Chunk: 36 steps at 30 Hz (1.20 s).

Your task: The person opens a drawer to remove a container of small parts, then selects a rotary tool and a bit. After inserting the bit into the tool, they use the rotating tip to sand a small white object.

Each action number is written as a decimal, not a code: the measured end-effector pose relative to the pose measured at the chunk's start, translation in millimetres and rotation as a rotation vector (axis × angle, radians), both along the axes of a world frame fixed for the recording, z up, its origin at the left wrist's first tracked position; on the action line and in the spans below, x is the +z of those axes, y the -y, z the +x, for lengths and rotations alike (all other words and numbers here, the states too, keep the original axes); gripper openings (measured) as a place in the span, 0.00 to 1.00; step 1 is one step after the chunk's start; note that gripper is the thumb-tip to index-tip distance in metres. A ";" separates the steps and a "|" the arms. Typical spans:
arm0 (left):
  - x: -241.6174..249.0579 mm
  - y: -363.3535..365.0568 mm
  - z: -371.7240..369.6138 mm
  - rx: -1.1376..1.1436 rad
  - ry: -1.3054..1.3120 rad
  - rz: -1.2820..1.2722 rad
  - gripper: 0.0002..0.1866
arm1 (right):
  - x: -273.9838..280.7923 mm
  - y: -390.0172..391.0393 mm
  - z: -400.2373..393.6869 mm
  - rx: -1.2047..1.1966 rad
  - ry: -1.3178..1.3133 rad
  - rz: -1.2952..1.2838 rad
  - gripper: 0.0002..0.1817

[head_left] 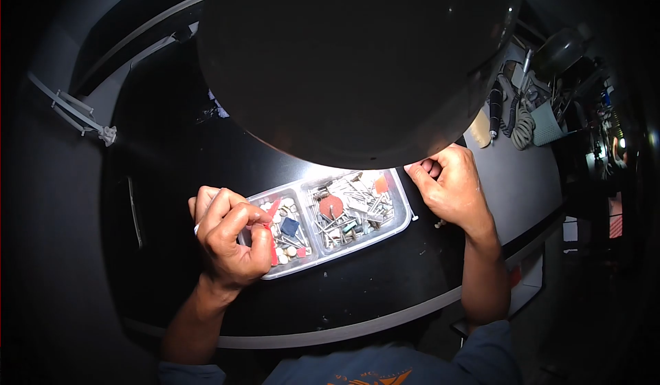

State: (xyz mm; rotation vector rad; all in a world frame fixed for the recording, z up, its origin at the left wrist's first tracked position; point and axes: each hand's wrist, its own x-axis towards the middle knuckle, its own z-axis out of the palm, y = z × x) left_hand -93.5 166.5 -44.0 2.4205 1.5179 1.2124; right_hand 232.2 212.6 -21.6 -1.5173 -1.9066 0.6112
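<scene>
A clear plastic tray [324, 256] with two compartments lies on the black tabletop. At its left end is my left hand [234, 237], thumb and forefinger pinched on a red strip [273, 253]. Small whitish round pieces [282, 259] and a dark blue square [290, 227] fill the left compartment. The right compartment has many thin metal-shanked bits [357, 196], a reddish-brown disc [331, 206] and an orange piece [381, 184]. My right hand [450, 185] is beside the tray's far right corner, fingers curled and thumb pressed in; what they hold, if anything, cannot be made out.
A large dark rounded shape [357, 69] overhangs the tray and hides the table's far middle. On the grey surface [515, 192] at right are a handpiece [495, 106], a coiled cord [523, 127] and a pale blue cup [546, 124] with tools. A small pin [414, 217] lies right of the tray.
</scene>
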 end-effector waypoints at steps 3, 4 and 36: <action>-0.8 0.3 0.0 -0.001 -0.001 -0.003 0.07 | 0.3 0.1 0.3 0.029 0.019 0.030 0.07; -1.7 0.1 -0.3 0.000 -0.002 -0.001 0.07 | -0.5 -0.1 0.3 0.037 0.030 0.047 0.07; -4.1 -0.6 -0.2 0.002 0.006 0.020 0.06 | -6.9 1.6 -8.3 0.299 0.085 0.184 0.06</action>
